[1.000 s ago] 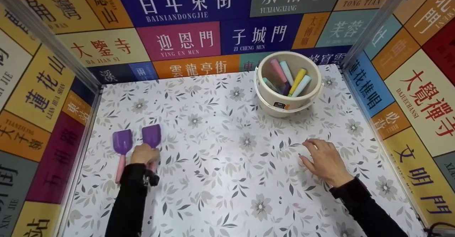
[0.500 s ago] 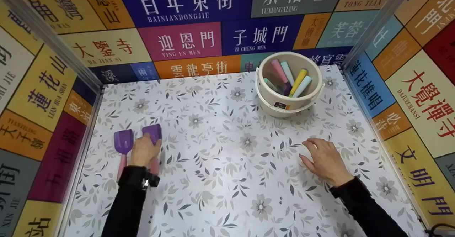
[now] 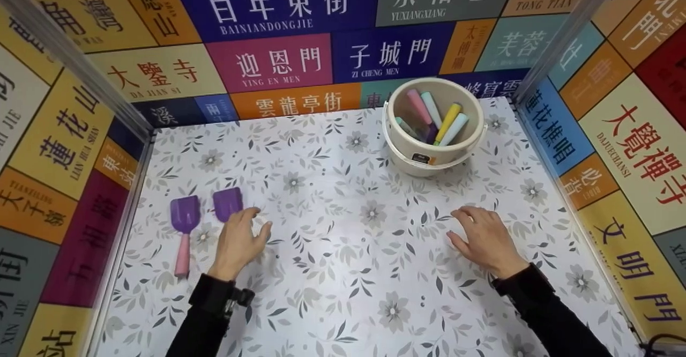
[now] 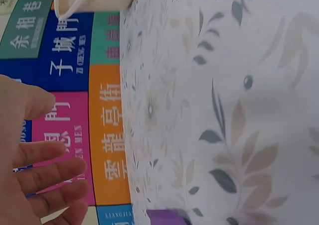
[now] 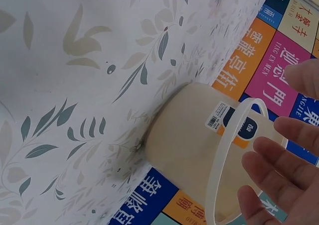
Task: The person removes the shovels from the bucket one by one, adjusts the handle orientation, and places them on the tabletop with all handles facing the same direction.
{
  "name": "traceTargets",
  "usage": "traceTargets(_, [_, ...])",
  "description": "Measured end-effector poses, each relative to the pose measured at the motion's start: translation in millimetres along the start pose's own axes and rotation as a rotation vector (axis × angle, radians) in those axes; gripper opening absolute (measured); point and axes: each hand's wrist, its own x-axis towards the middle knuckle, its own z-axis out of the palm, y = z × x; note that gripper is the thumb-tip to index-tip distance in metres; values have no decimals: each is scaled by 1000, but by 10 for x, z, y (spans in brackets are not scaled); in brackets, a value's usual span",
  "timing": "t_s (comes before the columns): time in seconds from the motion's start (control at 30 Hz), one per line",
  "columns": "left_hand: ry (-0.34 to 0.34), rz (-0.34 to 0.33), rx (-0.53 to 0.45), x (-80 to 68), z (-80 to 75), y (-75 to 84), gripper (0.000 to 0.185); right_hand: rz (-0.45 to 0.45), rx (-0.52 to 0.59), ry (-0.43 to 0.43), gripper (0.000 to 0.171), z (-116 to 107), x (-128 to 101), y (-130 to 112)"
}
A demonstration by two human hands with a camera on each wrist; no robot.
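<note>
We take the cream plastic bucket (image 3: pixel 435 132) with its white hoop handle as landmark; it stands upright at the far right of the floral-print surface (image 3: pixel 343 271), close to the back wall (image 3: pixel 278 62) of coloured sign panels, and holds several pastel stick handles leaning on its rim, ends up, so they look easy to pluck out. Well to the left of the bucket and nearer us lie two purple plastic toy shovels: the left shovel (image 3: pixel 185 233), with its pink handle fully visible, lies flat, blade toward the back wall; the right shovel (image 3: pixel 228 203) lies parallel just beside it, only its blade showing, the rest hidden under our left hand (image 3: pixel 238 242). That hand is spread, fingers straight, gripping nothing, with fingertips at the blade's near edge; we cannot tell whether they touch it. Our right hand (image 3: pixel 485 239) lies flat with relaxed fingers, holding nothing, nearer us than the bucket and apart from it; the right wrist view shows the bucket wall (image 5: pixel 199 140) just ahead of the fingers. Both shovels sit near the left side wall (image 3: pixel 64 148), little slack there. Bucket is hemmed by the back and right walls. The broad middle between the shovels and the bucket is open room.
</note>
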Motion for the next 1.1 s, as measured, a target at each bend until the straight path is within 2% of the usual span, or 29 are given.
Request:
traceTargets(0.2, [131,172,43,-190,114,113,36,-6,18,7,41,36,41,-37])
traceTargets(0.33, [177,230,75,-277,173,161,36,0,26,16,41,75,71,-69])
traceTargets(0.7, [146,270,125,-368,225,328,39,-18,29,-2,40,107,257,-150])
traceTargets(1.1, [152,289,125,-392,258,342,37,-65,42,27,42,-149,677,-49])
